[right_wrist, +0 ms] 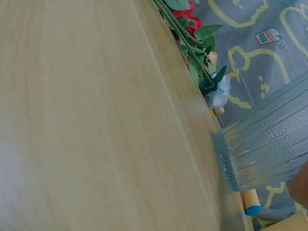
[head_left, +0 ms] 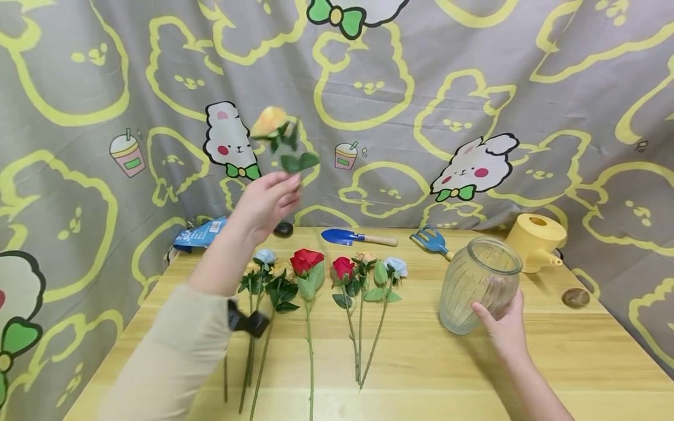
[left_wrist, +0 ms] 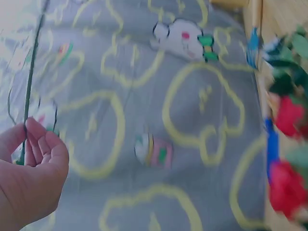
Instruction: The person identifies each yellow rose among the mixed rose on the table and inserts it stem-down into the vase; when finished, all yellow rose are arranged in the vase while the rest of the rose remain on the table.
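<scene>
Pale sleeve (head_left: 171,351) foremost, the left hand (head_left: 267,206) pinches a yellow rose (head_left: 271,121) aloft; the right hand (head_left: 506,328) grips the glass vase (head_left: 474,283), no stems visible inside; other flowers (head_left: 307,261) lie on the bench (head_left: 421,374).

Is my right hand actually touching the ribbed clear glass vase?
Touching. The head view shows the right hand gripping the ribbed clear glass vase, thumb against its near side.

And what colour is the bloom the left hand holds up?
The bloom is yellow-orange, though blurred; best seen in the head view.
</scene>
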Demonstrator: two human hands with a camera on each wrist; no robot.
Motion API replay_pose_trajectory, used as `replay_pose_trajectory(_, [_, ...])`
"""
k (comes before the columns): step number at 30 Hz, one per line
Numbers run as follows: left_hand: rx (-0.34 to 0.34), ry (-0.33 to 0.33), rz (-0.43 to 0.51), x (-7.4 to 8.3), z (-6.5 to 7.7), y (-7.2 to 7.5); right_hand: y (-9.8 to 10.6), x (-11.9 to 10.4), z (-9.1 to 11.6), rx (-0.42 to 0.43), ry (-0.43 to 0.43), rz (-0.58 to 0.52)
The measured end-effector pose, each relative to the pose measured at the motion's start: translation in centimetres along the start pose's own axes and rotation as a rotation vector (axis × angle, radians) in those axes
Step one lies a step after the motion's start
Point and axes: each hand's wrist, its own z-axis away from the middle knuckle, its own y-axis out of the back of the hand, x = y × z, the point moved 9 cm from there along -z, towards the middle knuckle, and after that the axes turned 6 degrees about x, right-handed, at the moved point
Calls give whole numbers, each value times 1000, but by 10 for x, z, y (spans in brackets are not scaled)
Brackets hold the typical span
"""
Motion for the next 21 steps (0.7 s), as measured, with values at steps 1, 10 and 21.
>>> replay_pose_trajectory(1, [-2, -8, -14, 3, -6, -15, 0, 0, 0, -1, -1, 3])
replay_pose_trajectory(10, [-62, -94, -41, 13, -36, -123, -1, 0, 0, -2, 6, 3])
replay_pose_trajectory(21, [-91, -215, -157, 11, -48, -195, -1, -1, 1, -6, 27, 25])
